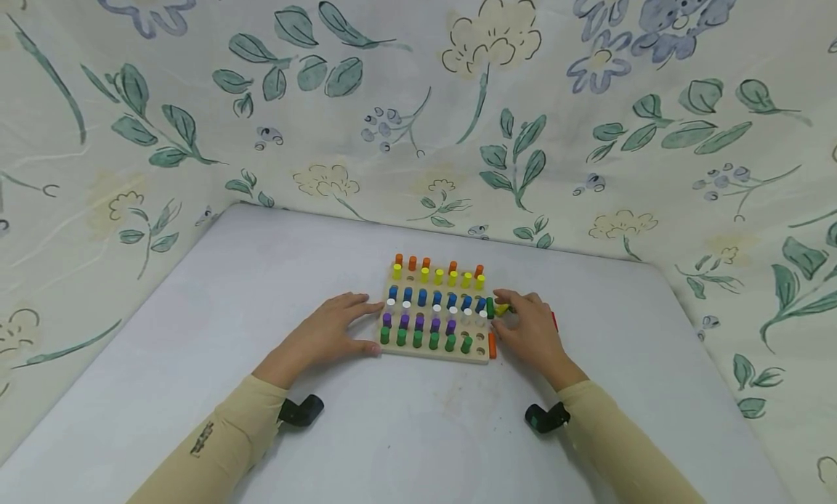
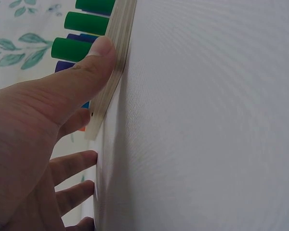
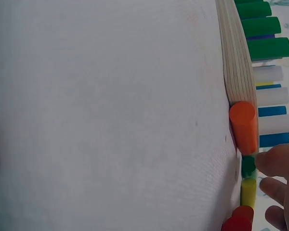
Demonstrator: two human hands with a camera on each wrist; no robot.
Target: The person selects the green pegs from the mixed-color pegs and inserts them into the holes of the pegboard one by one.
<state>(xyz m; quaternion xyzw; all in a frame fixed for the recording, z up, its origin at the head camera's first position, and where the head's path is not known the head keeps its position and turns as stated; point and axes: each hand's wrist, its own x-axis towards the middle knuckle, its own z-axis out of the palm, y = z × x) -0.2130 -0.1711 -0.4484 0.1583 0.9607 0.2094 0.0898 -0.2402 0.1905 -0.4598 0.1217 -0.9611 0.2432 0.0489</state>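
Note:
A wooden pegboard lies on the table, with rows of orange, yellow, blue, white, purple and green pegs standing in its holes. My left hand rests at its left side. In the left wrist view the thumb touches the board's front edge, with the other fingers spread behind. At the right side, my right hand hovers around a loose green peg, thumb and index finger apart. A yellow peg lies beside the fingers. Whether the fingertips touch the green peg is unclear.
An orange peg lies against the board's right edge. Something red shows behind the right hand; the right wrist view shows a red peg there. Patterned cloth hangs around the white table.

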